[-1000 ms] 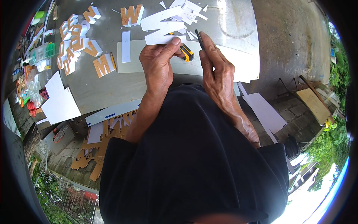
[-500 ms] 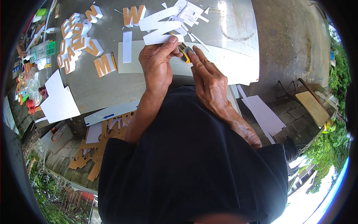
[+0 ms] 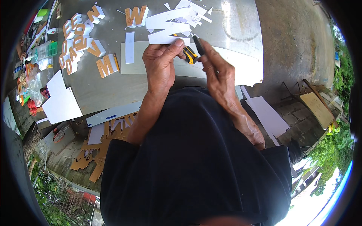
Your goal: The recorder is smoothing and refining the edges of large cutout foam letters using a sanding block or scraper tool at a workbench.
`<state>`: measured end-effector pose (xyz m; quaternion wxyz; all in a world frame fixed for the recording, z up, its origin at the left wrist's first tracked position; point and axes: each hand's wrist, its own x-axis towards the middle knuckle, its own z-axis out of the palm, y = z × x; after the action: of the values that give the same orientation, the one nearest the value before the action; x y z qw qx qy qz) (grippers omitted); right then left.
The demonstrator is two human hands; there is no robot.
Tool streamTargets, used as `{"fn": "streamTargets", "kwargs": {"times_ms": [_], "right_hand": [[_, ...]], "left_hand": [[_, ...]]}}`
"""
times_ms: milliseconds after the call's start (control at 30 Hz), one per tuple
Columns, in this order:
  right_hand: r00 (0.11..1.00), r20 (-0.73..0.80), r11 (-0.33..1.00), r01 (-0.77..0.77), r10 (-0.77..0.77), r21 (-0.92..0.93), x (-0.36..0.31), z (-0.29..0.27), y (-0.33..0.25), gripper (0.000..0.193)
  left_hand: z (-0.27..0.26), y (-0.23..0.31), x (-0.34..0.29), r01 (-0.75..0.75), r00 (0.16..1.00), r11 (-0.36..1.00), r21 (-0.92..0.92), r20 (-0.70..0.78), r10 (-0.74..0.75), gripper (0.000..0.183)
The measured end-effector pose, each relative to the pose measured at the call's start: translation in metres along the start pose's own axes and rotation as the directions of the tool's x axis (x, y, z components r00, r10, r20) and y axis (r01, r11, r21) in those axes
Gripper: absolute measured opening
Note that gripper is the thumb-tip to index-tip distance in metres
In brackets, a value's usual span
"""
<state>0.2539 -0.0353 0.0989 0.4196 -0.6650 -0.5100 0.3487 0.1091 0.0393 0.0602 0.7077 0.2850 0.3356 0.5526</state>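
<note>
My left hand (image 3: 160, 62) grips the near end of a white cut sheet piece (image 3: 167, 38) between thumb and fingers. The sheet's strips zigzag away across the table. In my right hand (image 3: 218, 67) is a slim dark-handled tool (image 3: 198, 45), its pale tip pointing up and left toward the sheet; its exact kind is unclear. A yellow-and-black utility knife (image 3: 190, 55) shows between the two hands, beside my left fingertips. Beneath lies a long pale board (image 3: 135, 56). A narrow white strip (image 3: 129, 47) rests left of my left hand.
White offcuts (image 3: 194, 13) are heaped at the far middle. Brown-faced, white-sided cut-out letters (image 3: 81, 43) stand at the left, with a pencil (image 3: 116, 62) by one. Tools and a green plastic box (image 3: 47, 51) crowd the left edge. A white sheet (image 3: 60, 100) overhangs the near left corner.
My right hand has drawn back slightly from the left and turned, bringing the dark tool into clear sight. More of the yellow-and-black utility knife shows. The sheet has shifted slightly right with my left hand.
</note>
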Motion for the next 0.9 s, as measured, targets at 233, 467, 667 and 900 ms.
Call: {"fn": "streamTargets", "kwargs": {"times_ms": [233,467,667,900], "right_hand": [[0.983,-0.011,0.921,-0.168,0.183,0.353,0.036,-0.011,-0.009,0.041],[0.961,0.056,0.809,-0.258,0.27,0.527,0.029,-0.011,-0.004,0.024],[0.957,0.006,0.837,-0.256,0.29,0.484,0.016,-0.014,-0.008,0.036],[0.998,-0.066,0.999,0.021,-0.024,-0.046,-0.007,-0.017,0.005,0.033]], "left_hand": [[0.007,0.001,-0.007,0.069,0.991,0.986,0.15,0.104,-0.086,0.021],[0.019,0.005,-0.006,0.07,0.996,0.975,0.212,0.04,-0.08,0.022],[0.017,0.003,-0.007,0.074,0.997,0.992,0.105,-0.005,-0.074,0.021],[0.011,0.004,-0.006,0.104,0.994,0.988,0.112,0.007,-0.105,0.021]]}}
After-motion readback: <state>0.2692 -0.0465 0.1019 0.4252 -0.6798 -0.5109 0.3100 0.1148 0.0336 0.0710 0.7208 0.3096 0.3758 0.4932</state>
